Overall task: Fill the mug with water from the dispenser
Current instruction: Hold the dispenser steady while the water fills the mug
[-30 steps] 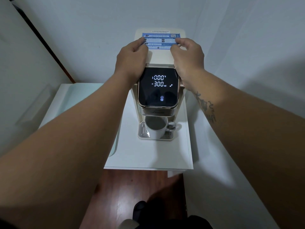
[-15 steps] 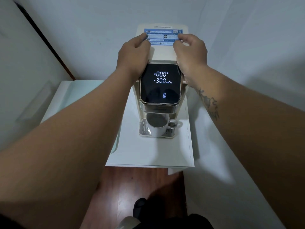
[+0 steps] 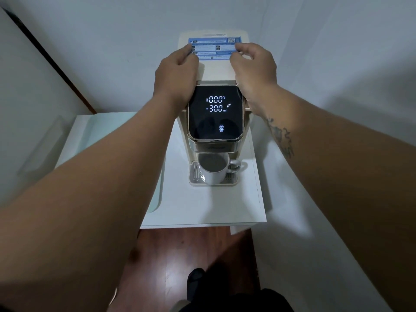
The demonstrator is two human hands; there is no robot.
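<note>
A cream water dispenser [image 3: 216, 72] stands on a white table [image 3: 202, 206] against the wall. Its black screen [image 3: 216, 113] shows 000 °C and 300 ml, with a lit start/stop icon below. A white mug [image 3: 215, 171] sits upright on the drip tray [image 3: 194, 176] under the spout, handle to the right; its inside looks dark and I cannot tell the water level. My left hand [image 3: 175, 75] and my right hand [image 3: 254, 68] lie on the dispenser's top behind the screen, fingers curled at the edges of a blue label [image 3: 213, 49].
A lower pale green and white surface [image 3: 101, 136] adjoins the table on the left. White walls close in behind and to the right [image 3: 337, 109]. Dark wood floor [image 3: 191, 248] and a black shoe [image 3: 195, 280] show below the table's front edge.
Both hands have stayed on the dispenser's top. The mug has not moved. The small mark beside the 300 ml reading has changed shape.
</note>
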